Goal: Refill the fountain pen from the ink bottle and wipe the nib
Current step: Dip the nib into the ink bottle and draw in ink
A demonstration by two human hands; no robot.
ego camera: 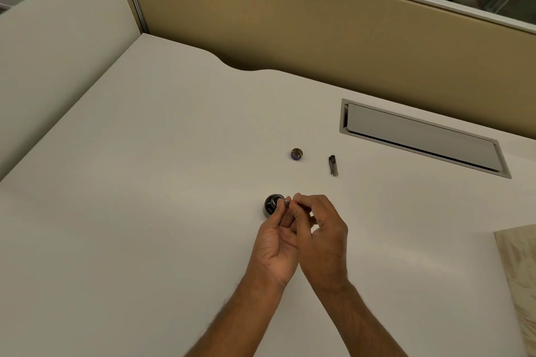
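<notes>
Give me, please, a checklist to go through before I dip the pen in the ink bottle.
1. Ink bottle open: ok; its bottle cap lies apart on the desk.
2. Pen cap off: ok; it lies right of the bottle cap.
3. Grip on the pen: ok; left hand and right hand both pinch it beside the bottle's mouth.
4. Nib clean and straight: cannot tell; the hands hide it.
5. Bottle steadied: cannot tell; the left hand overlaps it in view.
6. Something to wipe with: cannot tell; a pale patterned sheet shows at the right edge.
</notes>
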